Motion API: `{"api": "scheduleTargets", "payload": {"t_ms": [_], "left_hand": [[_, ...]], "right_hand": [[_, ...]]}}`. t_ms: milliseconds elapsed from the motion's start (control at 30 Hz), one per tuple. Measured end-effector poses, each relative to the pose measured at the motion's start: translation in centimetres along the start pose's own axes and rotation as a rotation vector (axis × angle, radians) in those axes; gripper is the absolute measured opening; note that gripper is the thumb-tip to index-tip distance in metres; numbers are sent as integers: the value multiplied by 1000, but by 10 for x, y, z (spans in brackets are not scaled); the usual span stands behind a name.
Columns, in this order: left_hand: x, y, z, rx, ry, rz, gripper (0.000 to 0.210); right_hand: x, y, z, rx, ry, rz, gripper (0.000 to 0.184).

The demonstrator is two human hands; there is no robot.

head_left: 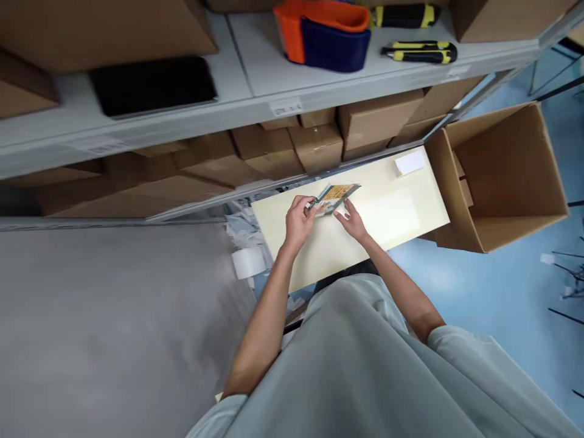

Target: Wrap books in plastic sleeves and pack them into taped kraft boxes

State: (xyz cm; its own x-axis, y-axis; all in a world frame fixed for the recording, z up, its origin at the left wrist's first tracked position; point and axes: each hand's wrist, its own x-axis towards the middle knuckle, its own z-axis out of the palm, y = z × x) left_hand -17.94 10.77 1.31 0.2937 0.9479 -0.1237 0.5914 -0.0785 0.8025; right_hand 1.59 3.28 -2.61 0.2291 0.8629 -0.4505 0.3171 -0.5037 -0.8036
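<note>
A thin, flat printed booklet or packet (340,193), with a yellow-orange panel and teal edges, is held tilted above a pale yellow board. My left hand (301,220) grips its left end between thumb and fingers. At its lower right edge is my right hand (352,222), with thumb and fingers apart. Whether the right fingertips touch the edge I cannot tell. Beneath both hands lies the pale board (383,216), and a small white box (409,163) rests on its far right end.
An open cardboard box (511,176) stands right of the board. Ahead, a metal shelf (255,91) carries cardboard boxes (314,146), a black phone-like slab (152,86), an orange and navy strap (335,48) and a cutter (422,53). A white roll (249,263) sits left of the board.
</note>
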Motion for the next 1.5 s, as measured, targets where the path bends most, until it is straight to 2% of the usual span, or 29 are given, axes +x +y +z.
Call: {"api": "scheduleTargets", "payload": {"t_ms": [100, 233, 300, 433, 667, 833, 1033, 1367, 1500], "left_hand": [[-17, 21, 40, -126, -85, -122, 38], [-46, 39, 109, -331, -182, -293, 43], [-58, 49, 143, -367, -204, -351, 40], [-63, 67, 199, -297, -251, -423, 26], [-32, 87, 262, -192, -263, -456, 18], [-13, 93, 290, -139, -227, -529, 14], [-9, 97, 307, -151, -178, -593, 24], [-15, 105, 317, -161, -58, -632, 31], [-22, 105, 315, -154, -50, -595, 33]], "right_hand": [[-22, 27, -68, 156, 75, -75, 88], [-53, 72, -137, 289, 127, 8, 66], [-62, 95, -160, 295, 150, 72, 57], [-59, 131, -196, 247, 171, 163, 54], [-11, 163, -248, 139, 210, 159, 44], [13, 176, -261, 110, 211, 193, 34], [17, 186, -264, 76, 220, 200, 24], [22, 193, -281, 98, 161, 174, 25], [20, 188, -289, -35, 183, 183, 24]]}}
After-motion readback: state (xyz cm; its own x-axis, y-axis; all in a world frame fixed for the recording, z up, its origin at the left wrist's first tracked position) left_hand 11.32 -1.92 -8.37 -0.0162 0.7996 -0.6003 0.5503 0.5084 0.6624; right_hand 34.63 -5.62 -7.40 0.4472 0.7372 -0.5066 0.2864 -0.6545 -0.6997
